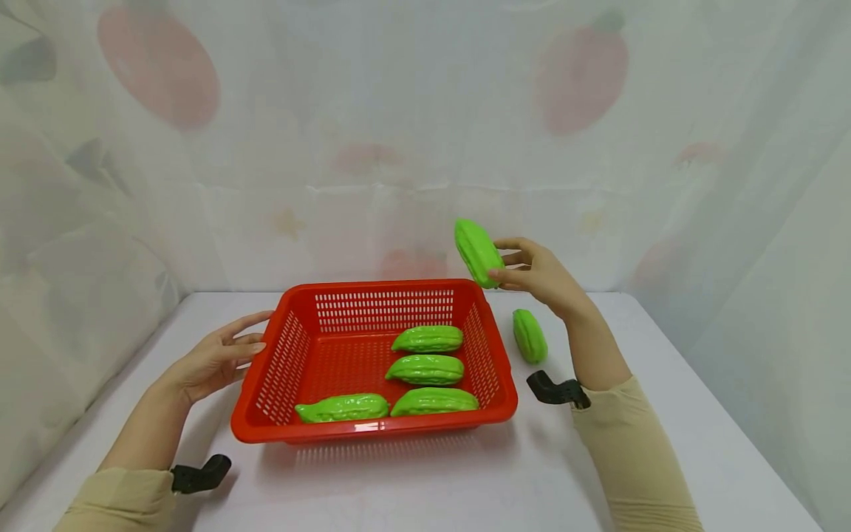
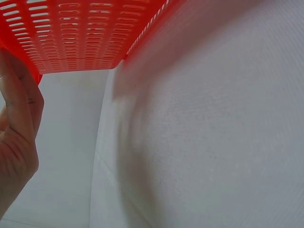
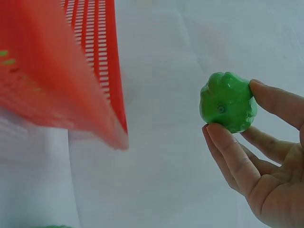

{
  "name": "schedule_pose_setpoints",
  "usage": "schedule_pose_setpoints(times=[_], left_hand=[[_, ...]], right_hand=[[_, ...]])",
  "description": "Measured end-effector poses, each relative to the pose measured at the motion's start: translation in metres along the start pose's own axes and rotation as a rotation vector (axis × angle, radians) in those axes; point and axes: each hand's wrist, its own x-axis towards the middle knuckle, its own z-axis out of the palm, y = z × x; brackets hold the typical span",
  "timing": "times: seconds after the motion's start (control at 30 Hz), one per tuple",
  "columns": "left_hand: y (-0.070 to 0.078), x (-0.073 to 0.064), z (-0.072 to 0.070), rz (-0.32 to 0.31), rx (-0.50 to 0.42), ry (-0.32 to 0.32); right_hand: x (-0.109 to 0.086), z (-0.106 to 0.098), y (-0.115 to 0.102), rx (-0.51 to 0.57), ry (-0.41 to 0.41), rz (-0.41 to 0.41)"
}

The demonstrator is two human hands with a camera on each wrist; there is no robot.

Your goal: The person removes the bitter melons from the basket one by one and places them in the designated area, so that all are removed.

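Note:
My right hand (image 1: 535, 273) pinches a green bitter melon (image 1: 479, 253) between thumb and fingertips, holding it tilted above the far right corner of the red plastic basket (image 1: 374, 289). In the right wrist view, one end of the held bitter melon (image 3: 228, 103) faces the camera. My left hand (image 1: 216, 358) rests at the basket's left rim, its fingers nearly straight and their tips touching the side. Inside the basket lie several bitter melons (image 1: 425, 370), three stacked in a column at the right and one at the front left (image 1: 346, 408).
One more bitter melon (image 1: 530, 336) lies on the white tabletop (image 1: 399, 491) just right of the basket. A pale curtain (image 1: 425, 133) printed with fruit hangs behind the table. Black wrist mounts (image 1: 555, 389) stick out from both sleeves.

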Motion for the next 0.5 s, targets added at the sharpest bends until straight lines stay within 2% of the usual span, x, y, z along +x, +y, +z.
schedule_pose_setpoints(times=[0.5], left_hand=[[-0.001,0.0,0.001,-0.002,-0.007,0.005]], right_hand=[[-0.027,-0.023,0.035,-0.028,0.039,0.075]])
